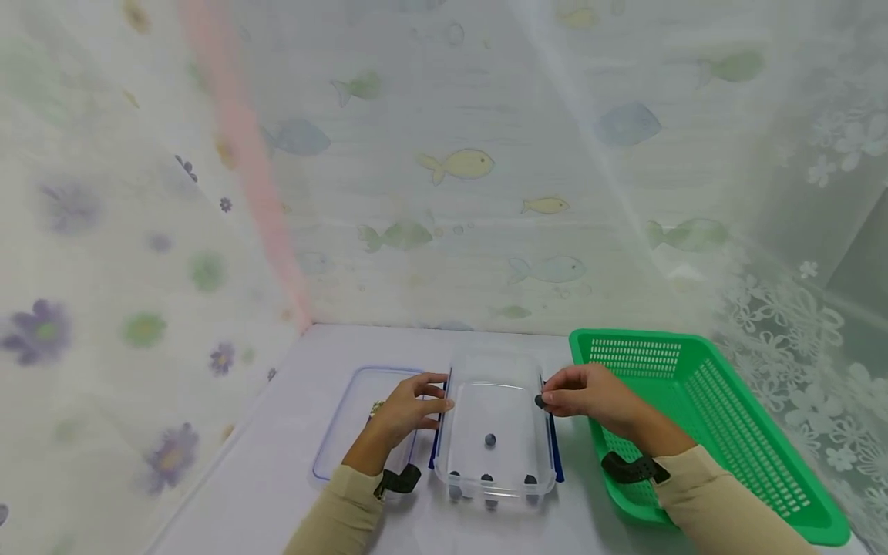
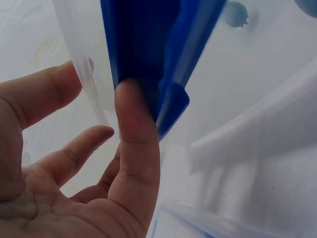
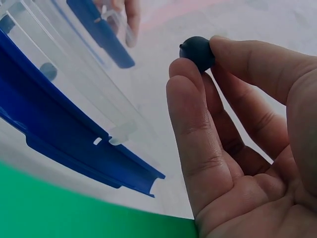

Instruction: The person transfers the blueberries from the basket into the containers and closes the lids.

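A clear plastic food container (image 1: 489,408) with blue side clasps stands on the white table. Inside it one blueberry (image 1: 490,440) sits near the middle, and several more lie along the front wall. My left hand (image 1: 405,408) holds the container's left side, thumb at the rim, with a finger against the blue clasp (image 2: 143,44) in the left wrist view. Between thumb and fingertips my right hand (image 1: 590,397) pinches a dark blueberry (image 3: 197,52), above the right rim in the head view.
A clear lid with a bluish edge (image 1: 333,432) lies left of the container, partly behind my left arm. Close on the right stands a large green plastic basket (image 1: 745,393), with my right forearm over its near side. Patterned sheer curtains (image 1: 444,231) enclose the table.
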Action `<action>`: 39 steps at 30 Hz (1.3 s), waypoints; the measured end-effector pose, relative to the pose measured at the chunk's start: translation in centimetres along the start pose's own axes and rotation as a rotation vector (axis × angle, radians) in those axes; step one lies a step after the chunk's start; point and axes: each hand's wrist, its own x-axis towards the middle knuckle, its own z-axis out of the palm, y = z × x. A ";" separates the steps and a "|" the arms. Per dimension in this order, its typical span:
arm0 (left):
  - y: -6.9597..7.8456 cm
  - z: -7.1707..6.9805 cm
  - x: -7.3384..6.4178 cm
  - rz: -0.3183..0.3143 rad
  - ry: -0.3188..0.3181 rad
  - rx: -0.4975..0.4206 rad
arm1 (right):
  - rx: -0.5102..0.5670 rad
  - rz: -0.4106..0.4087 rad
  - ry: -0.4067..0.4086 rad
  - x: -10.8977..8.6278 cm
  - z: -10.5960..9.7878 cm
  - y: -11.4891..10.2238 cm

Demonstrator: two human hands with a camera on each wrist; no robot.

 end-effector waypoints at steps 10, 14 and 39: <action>0.0 0.3 -0.3 0.006 0.020 0.015 | 0.004 -0.027 -0.035 -0.2 0.0 0.1; 0.2 0.4 -0.3 0.006 0.021 0.023 | -0.005 -0.059 -0.037 -0.2 -0.1 0.0; 0.4 0.4 -0.6 -0.029 0.060 0.035 | -0.051 -0.025 -0.005 -0.1 0.1 -0.3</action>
